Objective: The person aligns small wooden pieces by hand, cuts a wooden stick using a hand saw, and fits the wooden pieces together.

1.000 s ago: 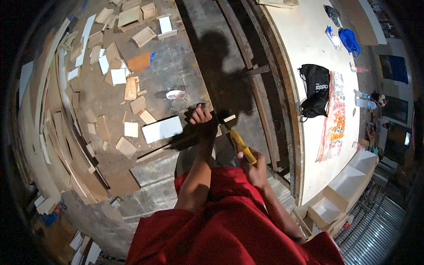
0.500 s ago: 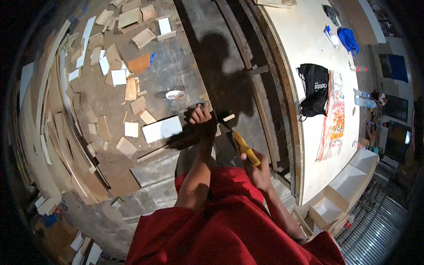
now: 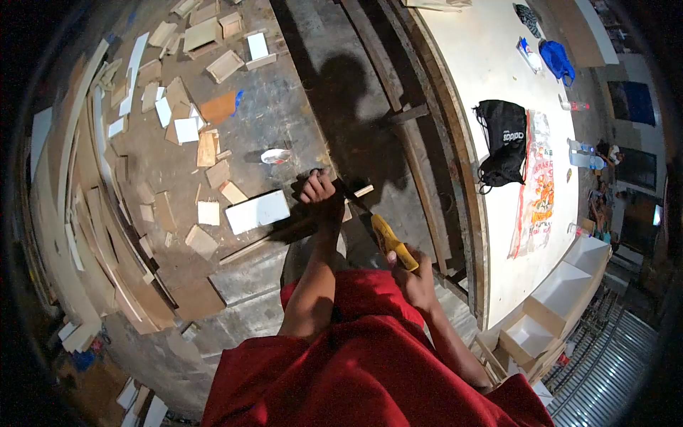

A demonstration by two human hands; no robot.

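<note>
My right hand (image 3: 416,279) is wrapped round the yellow handle (image 3: 391,243) of a handsaw. The saw's dark blade (image 3: 361,208) points up and left, across a thin wooden strip (image 3: 364,191) at the edge of the workbench. The strip's pale end sticks out past that edge, just right of the blade; its other end (image 3: 238,252) lies lower left on the bench. My left hand (image 3: 318,189), fingers curled, bears down on the strip close to the blade. Its grip underneath is in shadow.
Wood offcuts (image 3: 206,149), a white board (image 3: 257,211) and a crumpled white wrapper (image 3: 276,156) lie on the workbench (image 3: 284,107). Across a dark gap stands a pale table (image 3: 455,43) with a black drawstring bag (image 3: 502,142). Box frames (image 3: 562,292) stand lower right.
The saw and my right hand have shifted slightly down and left. My left hand stays on the strip. The whole view has drifted a little.
</note>
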